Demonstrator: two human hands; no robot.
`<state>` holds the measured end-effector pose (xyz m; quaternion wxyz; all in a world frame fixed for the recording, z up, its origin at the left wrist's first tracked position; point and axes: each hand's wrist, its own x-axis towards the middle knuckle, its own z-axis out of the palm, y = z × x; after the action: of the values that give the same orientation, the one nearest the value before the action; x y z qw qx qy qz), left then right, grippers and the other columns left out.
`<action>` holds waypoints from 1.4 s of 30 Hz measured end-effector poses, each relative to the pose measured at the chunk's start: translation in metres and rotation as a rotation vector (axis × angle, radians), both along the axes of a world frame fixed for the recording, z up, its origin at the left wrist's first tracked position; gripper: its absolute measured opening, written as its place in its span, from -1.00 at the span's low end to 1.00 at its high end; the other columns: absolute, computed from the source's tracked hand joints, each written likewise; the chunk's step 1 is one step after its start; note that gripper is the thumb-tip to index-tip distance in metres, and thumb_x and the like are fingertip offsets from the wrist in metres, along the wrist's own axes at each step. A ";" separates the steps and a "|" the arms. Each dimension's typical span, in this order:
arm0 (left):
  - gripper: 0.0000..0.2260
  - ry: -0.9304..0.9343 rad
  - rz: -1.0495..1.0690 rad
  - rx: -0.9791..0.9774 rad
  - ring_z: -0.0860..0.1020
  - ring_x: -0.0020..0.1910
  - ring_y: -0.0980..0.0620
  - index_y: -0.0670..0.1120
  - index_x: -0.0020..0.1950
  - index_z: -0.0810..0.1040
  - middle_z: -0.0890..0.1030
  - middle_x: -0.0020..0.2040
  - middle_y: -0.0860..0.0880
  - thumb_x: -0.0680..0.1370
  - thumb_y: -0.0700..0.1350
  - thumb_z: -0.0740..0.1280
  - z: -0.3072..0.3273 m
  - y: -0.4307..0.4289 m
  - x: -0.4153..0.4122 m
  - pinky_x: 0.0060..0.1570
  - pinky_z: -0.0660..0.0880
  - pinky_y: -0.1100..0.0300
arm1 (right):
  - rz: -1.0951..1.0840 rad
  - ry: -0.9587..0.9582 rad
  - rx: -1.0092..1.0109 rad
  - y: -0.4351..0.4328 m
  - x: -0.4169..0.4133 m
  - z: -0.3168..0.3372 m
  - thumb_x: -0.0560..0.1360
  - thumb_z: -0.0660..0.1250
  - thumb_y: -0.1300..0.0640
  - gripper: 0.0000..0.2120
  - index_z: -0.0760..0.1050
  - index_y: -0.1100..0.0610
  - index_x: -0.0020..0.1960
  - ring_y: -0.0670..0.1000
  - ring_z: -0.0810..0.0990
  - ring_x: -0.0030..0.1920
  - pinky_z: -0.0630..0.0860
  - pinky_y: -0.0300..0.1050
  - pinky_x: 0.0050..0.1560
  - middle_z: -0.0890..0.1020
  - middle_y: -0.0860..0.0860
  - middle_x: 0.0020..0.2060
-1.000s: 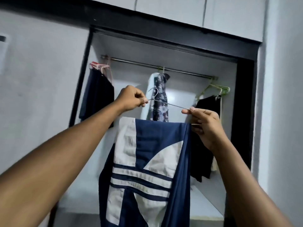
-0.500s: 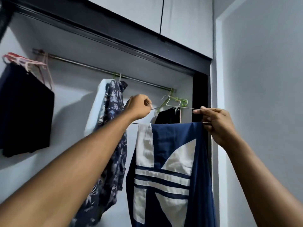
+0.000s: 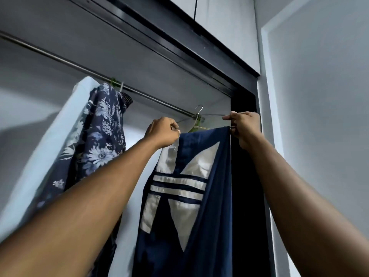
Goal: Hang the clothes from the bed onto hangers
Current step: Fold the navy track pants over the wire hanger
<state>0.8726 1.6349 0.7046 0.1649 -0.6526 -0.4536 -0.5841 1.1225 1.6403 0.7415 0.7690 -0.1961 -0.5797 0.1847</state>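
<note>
Step in hand: probably seating the loaded wire hanger (image 3: pixel 214 115) on the rail (image 3: pixel 79 66).
Left hand (image 3: pixel 162 132): curled tight round the hanger's left end, centre of frame, just above the cloth's top edge.
Right hand (image 3: pixel 244 126): pinching the hanger's right end, right of centre, beside the black wardrobe frame (image 3: pixel 243 176).
Navy garment (image 3: pixel 199 226): draped over the hanger's lower bar, filling the lower centre, white trefoil print facing out.
Hook (image 3: pixel 200 108): between both hands, about level with the rail; over the rail or not, impossible to tell.
Doing it well: keep both ends level, raise until the hook clears the rail, lower onto it, then release one hand at a time.
Watch for: green hanger (image 3: pixel 196 124) just behind, likely to snag; floral shirt (image 3: pixel 103 136) at left, well apart.
Risk: cloth probably sliding off if tilted.
</note>
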 end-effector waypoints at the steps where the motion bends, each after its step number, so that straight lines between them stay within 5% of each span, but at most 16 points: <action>1: -0.73 0.011 0.003 -0.022 0.61 0.21 -0.11 0.02 0.25 0.66 0.69 0.19 -0.05 0.55 -0.02 0.44 0.001 0.012 -0.002 0.24 0.53 0.10 | -0.009 0.010 0.002 0.011 -0.004 0.008 0.68 0.30 0.21 -0.71 0.65 0.44 0.01 -0.12 0.26 -0.56 0.28 -0.24 -0.53 0.39 -0.03 -0.48; 4: -0.48 0.042 -0.016 -0.073 0.53 0.37 -0.14 0.08 0.52 0.45 0.57 0.41 -0.05 0.57 0.06 0.43 -0.002 0.047 -0.004 0.34 0.46 0.10 | -0.040 0.021 0.026 0.043 -0.015 0.031 0.68 0.30 0.20 -0.71 0.66 0.36 -0.07 -0.09 0.30 -0.56 0.33 -0.20 -0.49 0.43 -0.01 -0.42; 8: -0.43 0.111 -0.080 -0.110 0.49 0.42 -0.13 0.14 0.57 0.35 0.52 0.46 -0.02 0.59 0.21 0.36 -0.011 0.092 -0.003 0.34 0.45 0.08 | -0.066 0.040 0.081 0.082 -0.030 0.059 0.67 0.31 0.18 -0.69 0.58 0.20 -0.24 -0.03 0.36 -0.48 0.42 -0.11 -0.36 0.58 0.14 -0.23; 14: -0.25 0.072 -0.199 -0.165 0.32 0.57 -0.09 0.26 0.66 0.07 0.30 0.62 0.06 0.55 0.40 0.28 -0.020 0.141 0.011 0.51 0.31 -0.02 | -0.186 0.022 0.091 0.134 -0.044 0.086 0.67 0.30 0.20 -0.70 0.58 0.20 -0.23 0.01 0.47 -0.42 0.52 -0.11 -0.37 0.70 0.12 -0.12; 19: -0.21 0.088 -0.217 -0.191 0.28 0.59 -0.08 0.26 0.66 0.04 0.25 0.64 0.04 0.52 0.41 0.29 -0.019 0.176 0.018 0.52 0.28 -0.01 | -0.282 -0.018 0.037 0.177 -0.050 0.098 0.60 0.35 0.23 -0.80 0.63 0.24 -0.18 0.06 0.61 -0.34 0.65 -0.06 -0.35 0.73 0.15 -0.11; 23: -0.14 0.136 -0.182 -0.197 0.27 0.60 -0.07 0.28 0.66 0.02 0.25 0.64 0.06 0.43 0.51 0.23 -0.019 0.203 0.021 0.53 0.29 -0.09 | -0.350 -0.049 0.008 0.215 -0.042 0.110 0.48 0.31 0.19 -0.79 0.65 0.31 -0.11 0.21 0.72 -0.24 0.68 0.33 -0.30 0.72 0.23 -0.16; 28: -0.23 0.156 -0.139 -0.201 0.21 0.62 -0.08 0.17 0.69 0.03 0.20 0.66 0.03 0.58 0.37 0.27 -0.021 0.222 0.028 0.57 0.21 -0.03 | -0.376 -0.033 0.032 0.229 -0.040 0.118 0.58 0.35 0.29 -0.87 0.65 0.30 -0.08 0.17 0.74 -0.23 0.72 0.17 -0.30 0.72 0.19 -0.14; 31: -0.24 0.161 -0.119 -0.202 0.21 0.62 -0.07 0.16 0.68 0.07 0.21 0.66 0.04 0.58 0.37 0.27 -0.020 0.232 0.033 0.56 0.21 0.00 | -0.327 -0.005 0.041 0.228 -0.034 0.120 0.55 0.34 0.31 -0.88 0.63 0.34 -0.02 0.17 0.72 -0.25 0.70 0.24 -0.31 0.72 0.20 -0.11; 35: -0.22 0.167 -0.109 -0.190 0.25 0.61 -0.08 0.19 0.67 0.09 0.25 0.64 0.05 0.55 0.41 0.27 -0.017 0.245 0.037 0.54 0.26 -0.04 | -0.271 0.007 0.075 0.227 -0.028 0.124 0.61 0.34 0.28 -0.83 0.57 0.26 -0.15 0.06 0.58 -0.39 0.67 -0.01 -0.35 0.71 0.14 -0.17; 39: -0.27 0.168 -0.112 -0.185 0.26 0.60 -0.08 0.15 0.68 0.10 0.26 0.64 0.04 0.59 0.36 0.26 -0.012 0.249 0.044 0.53 0.26 0.00 | -0.313 0.030 0.074 0.241 -0.029 0.131 0.58 0.34 0.29 -0.89 0.61 0.34 0.00 0.14 0.69 -0.29 0.71 0.19 -0.31 0.72 0.22 -0.09; 42: -0.29 0.142 -0.124 -0.184 0.29 0.58 -0.08 0.17 0.67 0.12 0.30 0.62 0.02 0.59 0.36 0.25 -0.011 0.255 0.043 0.51 0.28 0.01 | -0.338 0.000 0.051 0.249 -0.032 0.138 0.58 0.32 0.33 -0.92 0.57 0.30 -0.07 0.16 0.70 -0.33 0.73 0.15 -0.28 0.71 0.22 -0.10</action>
<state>0.9160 1.8898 0.6938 0.0996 -0.7315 -0.4513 -0.5014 1.0905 1.8898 0.8796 0.7940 -0.2711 -0.5428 0.0380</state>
